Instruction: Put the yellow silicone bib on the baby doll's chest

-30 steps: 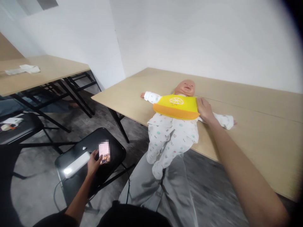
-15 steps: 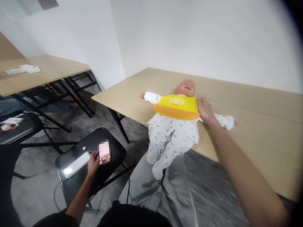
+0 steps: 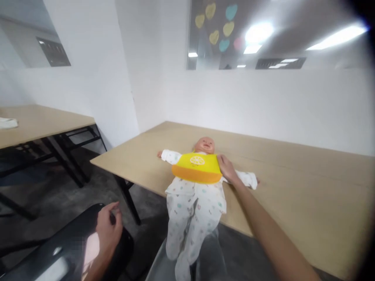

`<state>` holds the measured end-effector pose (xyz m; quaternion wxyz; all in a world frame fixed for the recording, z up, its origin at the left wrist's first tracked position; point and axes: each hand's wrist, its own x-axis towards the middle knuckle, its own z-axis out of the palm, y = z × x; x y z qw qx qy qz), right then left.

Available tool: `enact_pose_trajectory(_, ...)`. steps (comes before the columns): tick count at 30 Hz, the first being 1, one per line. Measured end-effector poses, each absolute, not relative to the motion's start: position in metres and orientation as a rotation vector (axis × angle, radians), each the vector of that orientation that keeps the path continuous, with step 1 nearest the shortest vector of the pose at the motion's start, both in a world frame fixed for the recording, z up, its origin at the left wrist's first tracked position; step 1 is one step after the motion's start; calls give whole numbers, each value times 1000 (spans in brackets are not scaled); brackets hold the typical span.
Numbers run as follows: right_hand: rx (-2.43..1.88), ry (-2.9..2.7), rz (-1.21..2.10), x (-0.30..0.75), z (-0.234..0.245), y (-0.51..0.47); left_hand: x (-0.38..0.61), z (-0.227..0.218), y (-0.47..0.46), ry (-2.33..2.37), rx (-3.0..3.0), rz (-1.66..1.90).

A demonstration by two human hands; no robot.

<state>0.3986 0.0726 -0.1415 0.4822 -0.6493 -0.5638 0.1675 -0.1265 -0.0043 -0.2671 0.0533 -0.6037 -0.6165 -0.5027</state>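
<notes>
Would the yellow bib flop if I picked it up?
Probably only a little: the bib looks smooth, with hardly a wrinkle. It's likely light, as it looks thin. It probably won't roll, since it lies spread over the doll.

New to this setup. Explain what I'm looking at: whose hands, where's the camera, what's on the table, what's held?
No machine here: these are one person's two bare hands. The view comes from a single camera worn on the head, looking forward and down. On the wooden table, a baby doll lies on its back in white printed clothes, its legs reaching past the near edge. A yellow bib covers its chest. The right hand is at the bib's side edge; I can't tell if it grips or just rests. The left hand is over a black chair seat, fingers curled, with nothing visibly held. A pink item, partly pixelated, shows beside its wrist.
</notes>
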Motion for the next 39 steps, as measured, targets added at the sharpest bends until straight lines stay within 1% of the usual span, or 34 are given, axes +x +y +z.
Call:
enact_pose_trajectory(3,-1546,-1380,437,396,-144,76,-87,-221,20,-1739,-1875,-1703)
enact_pose_trajectory(6,-1497,-1389,476,394,-147,80,-63,-203,39,-1629,-2000,-1770)
enact_pose_trajectory(10,-1454,-1404,495,394,-155,89,-52,-214,56,-1523,-2156,-1716)
enact_pose_trajectory(16,-1432,-1409,510,393,-160,97,-67,-242,68,-1324,-2249,-1650)
enact_pose_trajectory(22,-1441,-1381,566,393,-160,89,-89,-247,47,-1219,-2381,-1520)
enact_pose_trajectory(25,-1522,-1354,550,398,-161,86,-116,-265,20,-1431,-2178,-1618)
enact_pose_trajectory(27,-1578,-1366,534,401,-157,80,-145,-282,-5,-1704,-1940,-1677)
enact_pose_trajectory(29,-1640,-1376,501,404,-151,72,-179,-300,-33,-2015,-1735,-1635)
enact_pose_trajectory(31,-1728,-1379,432,405,-146,67,-212,-318,-57,-2325,-1456,-1490)
enact_pose_trajectory(34,-1790,-1395,345,409,-143,66,-249,-345,-84,-2702,-1238,-1162)
enact_pose_trajectory(37,-1826,-1413,298,412,-142,65,-265,-372,-99,-2933,-1243,-904)
enact_pose_trajectory(39,-1853,-1406,304,412,-140,63,-266,-387,-102,-2965,-1361,-834)
